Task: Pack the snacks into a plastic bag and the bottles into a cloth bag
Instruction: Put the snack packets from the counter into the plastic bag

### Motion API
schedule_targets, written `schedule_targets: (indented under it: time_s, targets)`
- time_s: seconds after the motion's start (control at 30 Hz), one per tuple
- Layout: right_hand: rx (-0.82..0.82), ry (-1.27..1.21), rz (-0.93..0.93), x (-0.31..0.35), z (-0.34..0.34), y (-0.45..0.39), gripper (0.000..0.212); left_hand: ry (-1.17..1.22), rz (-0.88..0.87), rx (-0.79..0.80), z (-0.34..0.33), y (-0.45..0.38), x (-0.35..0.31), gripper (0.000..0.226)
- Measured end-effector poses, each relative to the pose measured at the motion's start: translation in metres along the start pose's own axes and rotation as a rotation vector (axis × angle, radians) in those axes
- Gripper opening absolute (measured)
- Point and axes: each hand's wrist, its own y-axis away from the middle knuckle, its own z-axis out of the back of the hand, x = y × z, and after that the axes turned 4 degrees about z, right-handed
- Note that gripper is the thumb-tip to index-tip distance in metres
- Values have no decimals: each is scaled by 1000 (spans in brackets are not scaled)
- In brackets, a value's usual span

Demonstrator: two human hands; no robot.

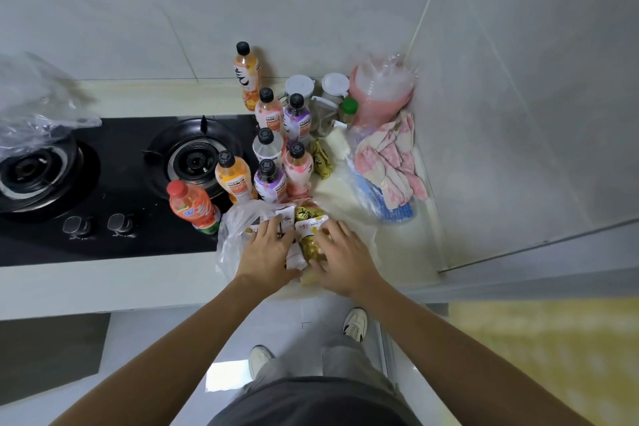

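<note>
On the counter's front edge, one plastic bag (235, 228) is lying open, holding several snack packets (307, 235). Left hand (266, 252) and right hand (340, 259), fingers straight, are pressing the packets. Behind, eight bottles (266, 149) are standing beside two burners (197, 159).

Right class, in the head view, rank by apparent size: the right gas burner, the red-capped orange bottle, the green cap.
1. right gas burner
2. red-capped orange bottle, though it looks enlarged by nearness to the camera
3. green cap, clearly smallest
</note>
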Motion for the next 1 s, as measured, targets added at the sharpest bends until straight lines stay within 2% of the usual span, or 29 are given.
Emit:
schedule_targets:
  time_s: [0.1,0.2,0.27,0.43,0.63,0.73,0.83,1.0]
  targets:
    - [6,4,10,-12,9,-6,35,-20,0,-3,4,0,-9,78]
    - [-27,10,3,-19,16,-12,27,-1,-15,-51,7,2,-15,62]
    - [-83,-2,-25,-21,20,-17,23,49,-28,-82,10,1,-16,51]
    - [-144,-6,-129,-37,34,-30,17,96,-87,-72,27,-9,-31,43]
    - [-58,73,-188,-79,50,-54,26,77,-158,-11,43,-44,-63,48]
    - [-5,174,-155,-111,56,-75,30,7,-182,-1,47,-71,-80,45]
    - [37,197,-72,-144,59,-100,36,-48,-146,-2,53,-103,-100,41]
    - [56,146,43,-178,54,-143,35,-277,6,102,69,-170,-113,54]
